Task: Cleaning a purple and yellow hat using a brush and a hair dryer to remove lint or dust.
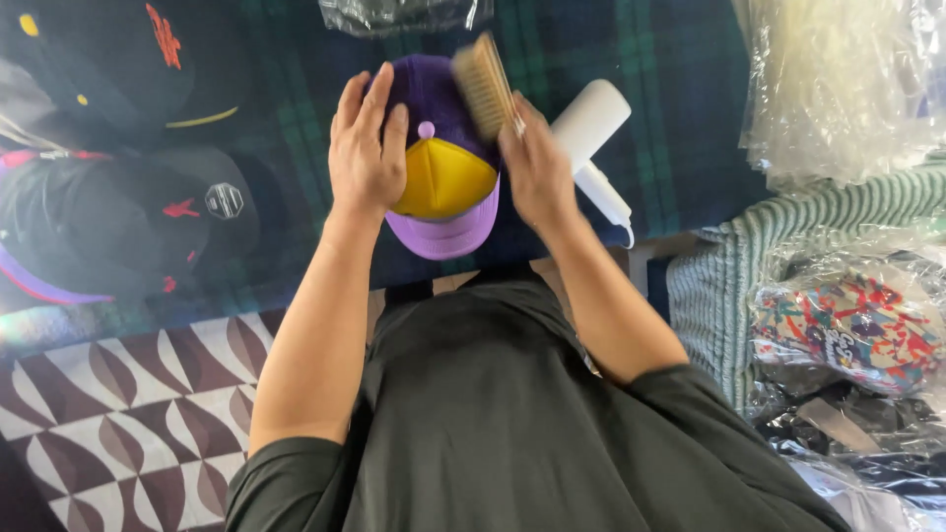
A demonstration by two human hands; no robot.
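We held the cap (440, 172) on the dark plaid cloth (680, 108), near the middle of the scene, with its lavender brim pointing toward us and its purple crown pointing away, so that its long axis ran near to far. Our left hand (367, 148) lay flat against the left side of the crown, fingers extended and pressing rather than closed around anything. Our right hand (534, 167) was closed around the handle of a wooden brush (483, 87), whose pale bristle block stood tilted over the far right part of the crown, blurred, touching or just above the fabric; we could not tell which. The right hand was therefore the nearer to the brushed area, and the crown lay left of and below the bristles. The cap showed a smooth yellow front panel and a small lavender top button. A white plastic handheld appliance (591, 133) lay just right of the right hand. Dark caps (128, 212) lay well apart at left; plastic-wrapped goods (847, 325) lay at right.
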